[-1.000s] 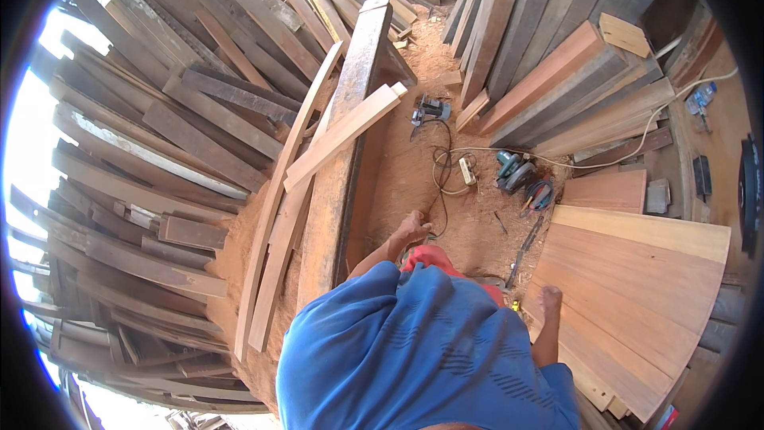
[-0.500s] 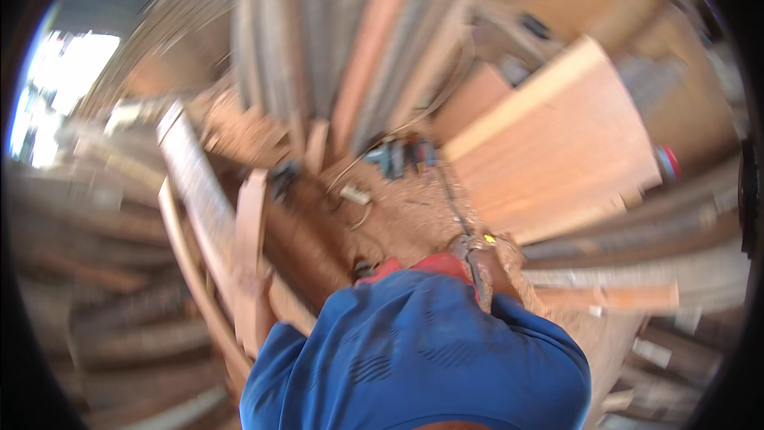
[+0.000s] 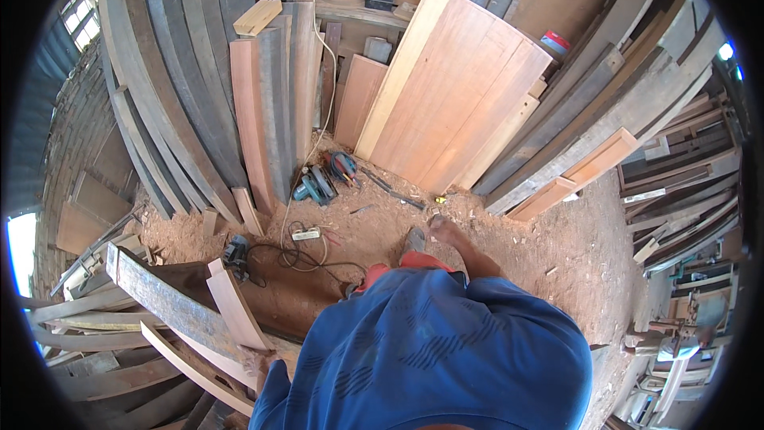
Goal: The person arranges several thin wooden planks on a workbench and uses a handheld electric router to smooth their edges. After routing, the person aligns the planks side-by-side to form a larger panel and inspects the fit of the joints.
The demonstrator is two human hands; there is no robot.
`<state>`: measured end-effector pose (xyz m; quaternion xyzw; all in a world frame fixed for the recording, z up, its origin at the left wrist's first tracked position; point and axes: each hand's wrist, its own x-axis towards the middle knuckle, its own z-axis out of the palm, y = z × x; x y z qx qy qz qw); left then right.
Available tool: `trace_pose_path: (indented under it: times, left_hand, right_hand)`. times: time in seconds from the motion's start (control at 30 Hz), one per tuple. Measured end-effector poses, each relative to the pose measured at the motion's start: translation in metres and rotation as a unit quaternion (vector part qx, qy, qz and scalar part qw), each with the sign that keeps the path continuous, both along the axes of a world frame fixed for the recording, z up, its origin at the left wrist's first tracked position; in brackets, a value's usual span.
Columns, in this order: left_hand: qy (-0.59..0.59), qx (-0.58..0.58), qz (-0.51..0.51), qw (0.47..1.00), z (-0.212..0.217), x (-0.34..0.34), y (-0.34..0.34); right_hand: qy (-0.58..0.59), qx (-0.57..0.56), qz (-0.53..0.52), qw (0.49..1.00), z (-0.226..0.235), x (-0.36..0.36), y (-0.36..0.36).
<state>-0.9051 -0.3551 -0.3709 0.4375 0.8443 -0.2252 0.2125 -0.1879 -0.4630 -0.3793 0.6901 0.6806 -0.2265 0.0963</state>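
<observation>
At the lower left, my left hand (image 3: pixel 255 360) is closed around the near end of a short reddish wooden board (image 3: pixel 232 307). The board slants up and away from me, over a long grey weathered plank (image 3: pixel 171 296) and beside a thin pale curved strip (image 3: pixel 187 365). My right hand (image 3: pixel 448 231) hangs low in front of me, its fingers seemingly curled, with no object visible in it. Beneath it lies floor strewn with shavings, beside a grey sandal (image 3: pixel 415 240) on my foot.
Teal and dark power tools (image 3: pixel 315 185) lie ahead among cords, with a white power strip (image 3: pixel 304 234). Another dark tool (image 3: pixel 236 250) stands near the board. A wide wooden panel (image 3: pixel 458 84) leans at the back, flanked by upright planks (image 3: pixel 179 56). Timber stacks (image 3: pixel 676 183) fill the right.
The view has swung and sharpened; the panel and tools now appear further left. My left hand stays on the board, now lower in the picture. My right hand stays low in front.
</observation>
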Motion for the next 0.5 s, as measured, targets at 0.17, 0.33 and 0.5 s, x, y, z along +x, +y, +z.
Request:
trace_pose_path:
  times: [0.17,0.33,0.5]
  left_hand:
    - [-0.026,-0.006,-0.029,0.999,-0.001,0.002,0.009]
    - [-0.037,0.010,-0.071,0.997,0.012,-0.011,0.024]
    - [-0.149,0.018,-0.176,0.973,0.053,0.038,0.037]
  right_hand:
    - [-0.004,-0.004,-0.291,0.957,-0.074,0.029,-0.063]
    - [-0.039,-0.048,-0.157,0.986,-0.063,0.000,-0.067]
    - [-0.051,-0.102,-0.065,0.991,-0.061,-0.028,-0.060]
